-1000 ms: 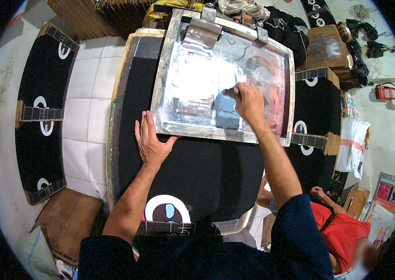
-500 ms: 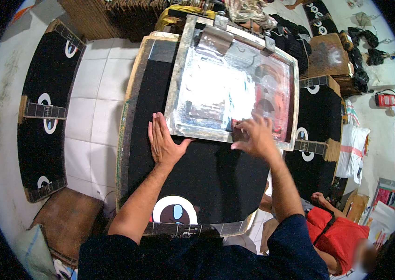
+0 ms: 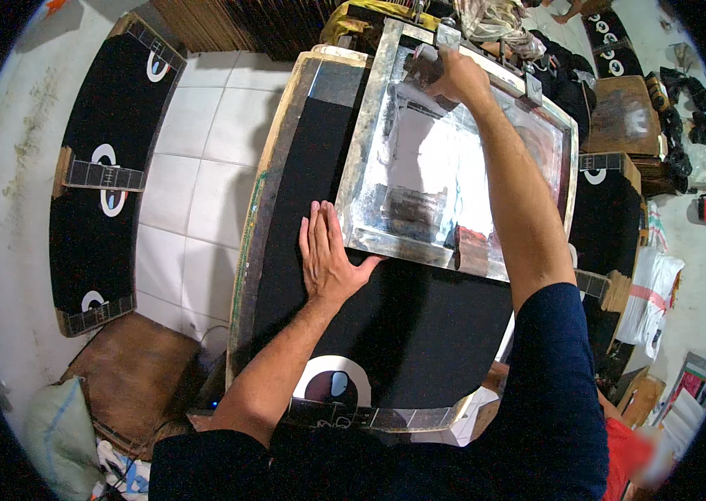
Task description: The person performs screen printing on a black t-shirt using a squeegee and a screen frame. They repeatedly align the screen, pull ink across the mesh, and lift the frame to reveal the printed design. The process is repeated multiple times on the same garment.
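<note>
A screen-printing frame (image 3: 360,159) with a shiny, ink-smeared mesh lies over black fabric (image 3: 386,334) on a long board. My left hand (image 3: 330,260) rests flat on the fabric by the frame's near left corner, fingers stretched out and thumb along its near edge. At the far end of the mesh, my right hand (image 3: 460,77) is closed around a squeegee (image 3: 425,73), whose grip is partly hidden by my fingers. A small red-and-dark piece (image 3: 471,247) sits inside the near edge of the frame. A printed eye (image 3: 332,384) shows on the fabric close to me.
Metal clamps (image 3: 448,35) hold the frame's far side. Boards with black printed fabric stand left (image 3: 94,242) and right (image 3: 607,209). A brown board (image 3: 132,367) lies at lower left. Someone in red (image 3: 624,455) is at lower right, beyond my sleeve.
My right hand has left the red piece at the frame's near edge and reached to the far end, onto the squeegee. My left hand keeps its place beside the frame. The view has shifted.
</note>
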Demonstrator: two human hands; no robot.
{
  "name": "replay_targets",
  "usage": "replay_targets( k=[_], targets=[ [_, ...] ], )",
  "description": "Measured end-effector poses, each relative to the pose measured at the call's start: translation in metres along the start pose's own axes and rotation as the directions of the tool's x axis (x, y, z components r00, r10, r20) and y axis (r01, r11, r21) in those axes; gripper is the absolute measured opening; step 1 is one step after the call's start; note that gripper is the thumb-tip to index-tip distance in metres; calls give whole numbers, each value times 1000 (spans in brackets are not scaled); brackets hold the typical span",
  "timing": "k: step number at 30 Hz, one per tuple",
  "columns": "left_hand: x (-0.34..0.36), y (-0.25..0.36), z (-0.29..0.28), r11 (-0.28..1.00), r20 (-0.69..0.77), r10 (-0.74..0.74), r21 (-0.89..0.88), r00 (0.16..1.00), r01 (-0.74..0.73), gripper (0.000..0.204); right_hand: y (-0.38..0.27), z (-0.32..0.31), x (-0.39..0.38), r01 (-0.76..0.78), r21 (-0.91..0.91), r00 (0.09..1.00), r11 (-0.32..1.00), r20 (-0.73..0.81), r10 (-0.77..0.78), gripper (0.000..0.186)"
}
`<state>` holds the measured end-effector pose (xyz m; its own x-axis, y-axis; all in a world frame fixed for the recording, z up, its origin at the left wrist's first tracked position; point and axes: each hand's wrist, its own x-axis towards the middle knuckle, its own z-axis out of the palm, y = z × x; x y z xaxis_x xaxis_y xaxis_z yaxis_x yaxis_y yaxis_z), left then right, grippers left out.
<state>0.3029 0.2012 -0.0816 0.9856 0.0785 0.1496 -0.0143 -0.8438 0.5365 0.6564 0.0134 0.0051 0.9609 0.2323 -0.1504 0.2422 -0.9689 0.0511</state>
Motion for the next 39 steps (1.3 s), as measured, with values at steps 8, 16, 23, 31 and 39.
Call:
replay_targets(
  k=[8,16,23,31,39],
  targets=[
    [-1,-4,1,999,-27,14,-52,1000,-16,128,-11,32,-62,56,118,928,991,-372,-8,47],
    [1,-5,-2,997,-14,10,-74,1000,-11,124,-41,22,-158,104,98,979,990,-185,-84,28],
    [1,-5,1,998,-51,17,-63,999,-20,124,-8,30,-45,135,81,884,988,-460,-83,23],
    [2,-2,1,995,-70,-12,-104,997,5,126,-63,45,-183,25,89,954,996,-301,3,28],
    [4,-13,12,930,-202,70,-340,977,-137,114,-57,42,-203,181,120,900,976,-421,-115,32]
  ],
)
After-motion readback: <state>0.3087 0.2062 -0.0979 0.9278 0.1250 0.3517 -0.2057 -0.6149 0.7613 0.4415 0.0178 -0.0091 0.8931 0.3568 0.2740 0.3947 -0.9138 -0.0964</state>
